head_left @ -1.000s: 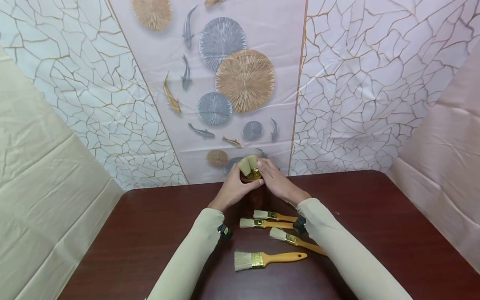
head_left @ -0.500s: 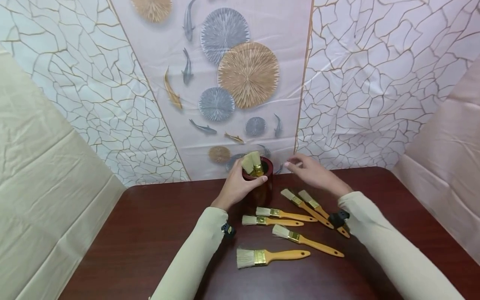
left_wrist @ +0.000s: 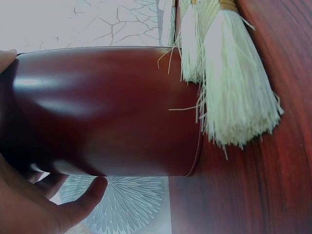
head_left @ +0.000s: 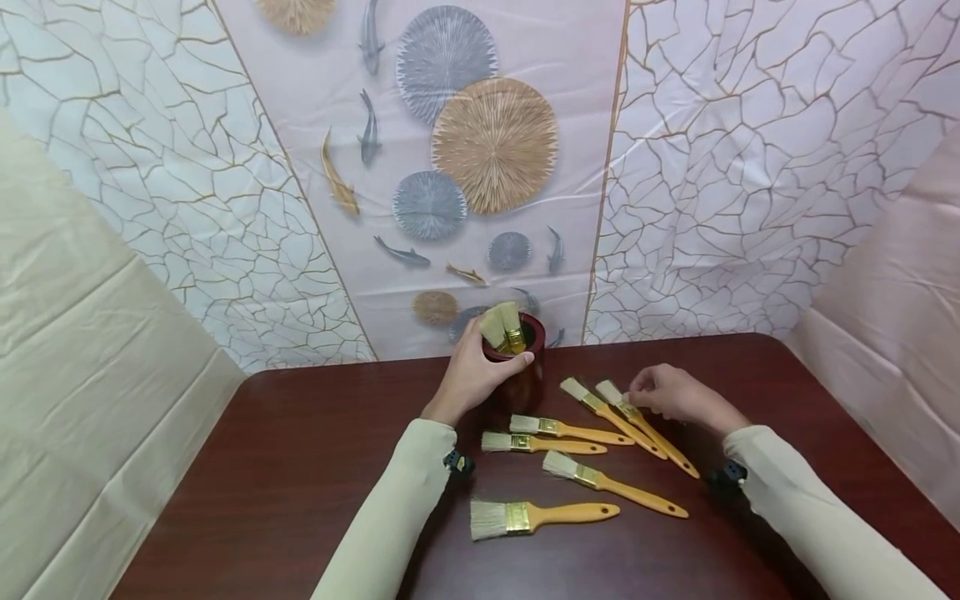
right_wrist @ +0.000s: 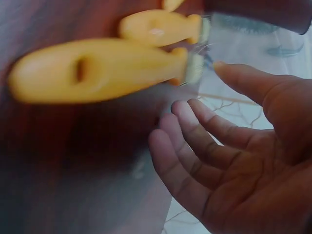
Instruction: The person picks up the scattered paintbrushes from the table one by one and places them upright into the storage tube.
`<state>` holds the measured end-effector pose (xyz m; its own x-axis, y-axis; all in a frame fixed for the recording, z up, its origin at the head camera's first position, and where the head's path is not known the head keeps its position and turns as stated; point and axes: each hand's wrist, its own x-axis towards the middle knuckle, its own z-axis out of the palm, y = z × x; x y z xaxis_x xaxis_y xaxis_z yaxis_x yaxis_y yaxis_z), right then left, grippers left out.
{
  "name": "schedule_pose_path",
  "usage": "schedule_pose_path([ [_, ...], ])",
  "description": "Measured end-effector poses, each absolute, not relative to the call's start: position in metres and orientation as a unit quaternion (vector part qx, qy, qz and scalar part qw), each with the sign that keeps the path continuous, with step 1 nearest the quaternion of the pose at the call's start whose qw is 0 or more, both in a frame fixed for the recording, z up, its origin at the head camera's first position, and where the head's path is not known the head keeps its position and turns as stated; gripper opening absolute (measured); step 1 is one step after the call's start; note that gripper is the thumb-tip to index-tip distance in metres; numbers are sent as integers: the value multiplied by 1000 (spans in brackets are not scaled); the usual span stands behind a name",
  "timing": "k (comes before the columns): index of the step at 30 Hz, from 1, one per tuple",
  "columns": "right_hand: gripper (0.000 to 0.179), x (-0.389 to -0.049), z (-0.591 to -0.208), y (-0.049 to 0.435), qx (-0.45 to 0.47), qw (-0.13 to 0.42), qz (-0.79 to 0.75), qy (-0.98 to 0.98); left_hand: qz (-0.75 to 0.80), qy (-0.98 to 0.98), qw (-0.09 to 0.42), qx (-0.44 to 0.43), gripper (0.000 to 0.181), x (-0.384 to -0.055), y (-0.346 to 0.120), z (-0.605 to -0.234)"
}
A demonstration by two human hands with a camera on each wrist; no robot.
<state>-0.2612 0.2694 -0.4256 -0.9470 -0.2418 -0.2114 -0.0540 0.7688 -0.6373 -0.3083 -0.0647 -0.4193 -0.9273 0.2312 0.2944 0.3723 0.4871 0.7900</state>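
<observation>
In the head view, a dark red cylindrical cup (head_left: 534, 343) stands near the table's back edge. Paintbrushes (head_left: 511, 318) poke out of it, bristles up. My left hand (head_left: 474, 371) grips the cup around its upper side; the left wrist view shows the cup's glossy wall (left_wrist: 107, 112) and curled fingers. Over to the right, my right hand (head_left: 678, 395) hovers at the ferrule of the outermost paintbrush (head_left: 666, 442), which lies on the table. In the right wrist view its thumb and fingers are bent loosely and spread apart, holding nothing, beside that brush's yellow handle (right_wrist: 107, 70).
Several more paintbrushes lie on the dark red wooden table (head_left: 315, 475): a wide one (head_left: 547, 515) at the front, an angled one (head_left: 615, 485) behind it, and others closer to the cup. A patterned cloth backdrop (head_left: 697, 233) rises behind the table.
My right hand has left the cup and moved right and down to the outermost paintbrush. Two brushes standing in the cup are now in plain sight. The left hand stays on the cup.
</observation>
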Motion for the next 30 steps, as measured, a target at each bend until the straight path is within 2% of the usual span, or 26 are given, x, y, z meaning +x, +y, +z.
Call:
schedule_pose_path([
  [11,22,-250,-433,276,-55,133,-334,931,-471,-862,77,-172,90,-307,-64,-417],
  [19,35,-257,-438,261,-70,125,-319,937,-472,-866,80,-147,93,-301,-74,-421],
  [30,28,-248,-438,254,-49,127,-306,942,-484,-859,69,-154,92,-298,-67,-418],
])
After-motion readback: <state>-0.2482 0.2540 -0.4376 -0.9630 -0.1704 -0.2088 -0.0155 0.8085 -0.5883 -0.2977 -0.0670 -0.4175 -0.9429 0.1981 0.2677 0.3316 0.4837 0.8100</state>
